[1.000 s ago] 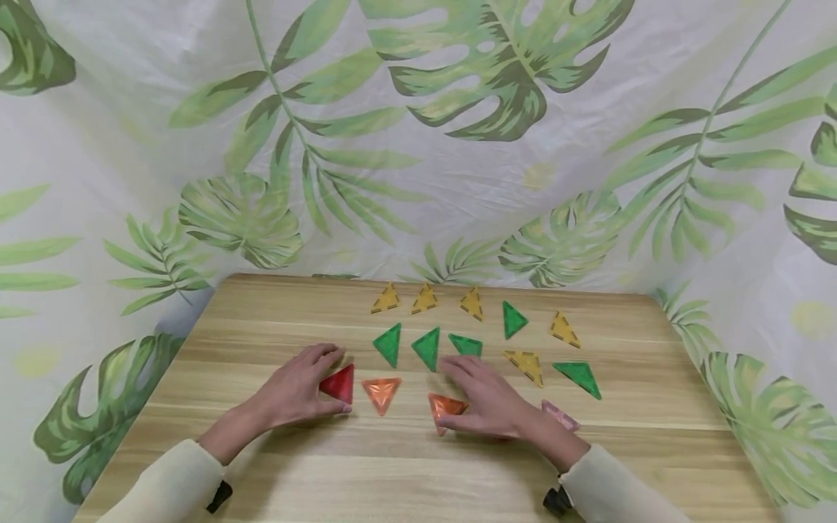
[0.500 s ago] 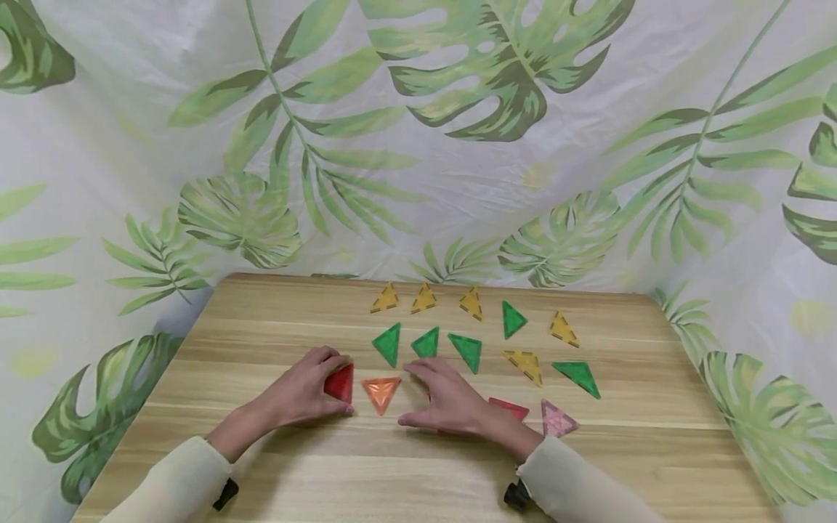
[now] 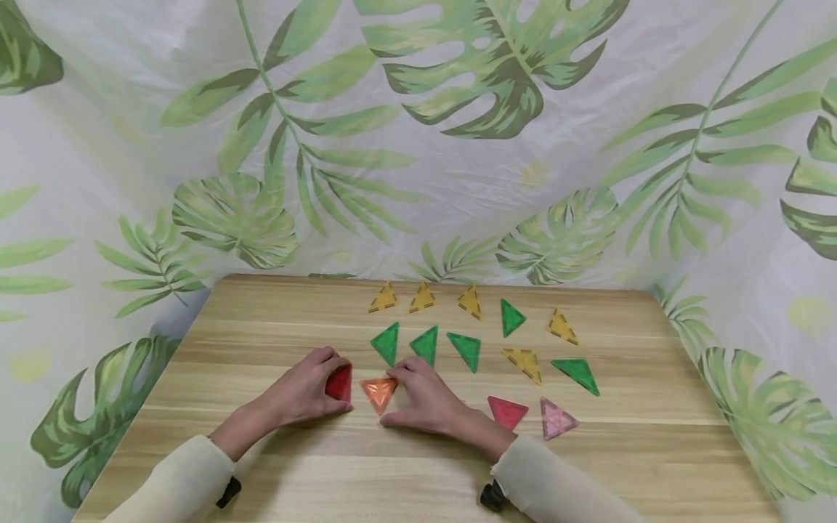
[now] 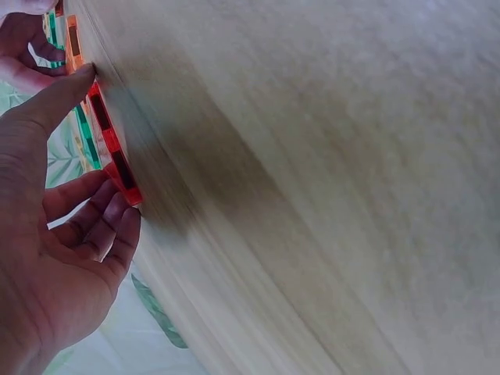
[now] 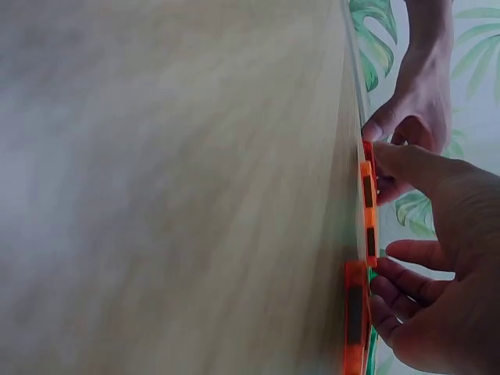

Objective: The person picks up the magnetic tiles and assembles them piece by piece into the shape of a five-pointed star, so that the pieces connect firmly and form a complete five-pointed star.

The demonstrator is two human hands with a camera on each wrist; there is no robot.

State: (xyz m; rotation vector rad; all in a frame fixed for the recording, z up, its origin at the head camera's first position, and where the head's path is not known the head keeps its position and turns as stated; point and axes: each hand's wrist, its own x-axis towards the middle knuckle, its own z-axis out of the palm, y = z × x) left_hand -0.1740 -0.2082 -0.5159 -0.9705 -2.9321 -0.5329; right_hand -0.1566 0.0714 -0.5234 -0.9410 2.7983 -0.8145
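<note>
My left hand [image 3: 304,388] holds a red triangular magnetic tile [image 3: 340,383] flat by its corners, thumb at the near end and fingers at the far end. An orange triangular magnetic tile [image 3: 376,391] lies just right of it. Around that orange tile, my right hand [image 3: 425,399] has its thumb at the near corner and fingertips at the far right corner. The right wrist view shows a second orange tile [image 5: 355,316] close below this hand; the hand hides it in the head view. Dark strips run along the tile edges.
Farther back lie several green triangular tiles [image 3: 464,351] and several yellow ones [image 3: 522,365]. To the right of my right forearm are a crimson tile [image 3: 507,412] and a pink tile [image 3: 558,420]. A leaf-print cloth [image 3: 451,181] hangs behind the wooden table [image 3: 366,479].
My right hand has moved left from the second orange tile to the first, uncovering the crimson and pink tiles. My left hand stays nearly in place at the red tile.
</note>
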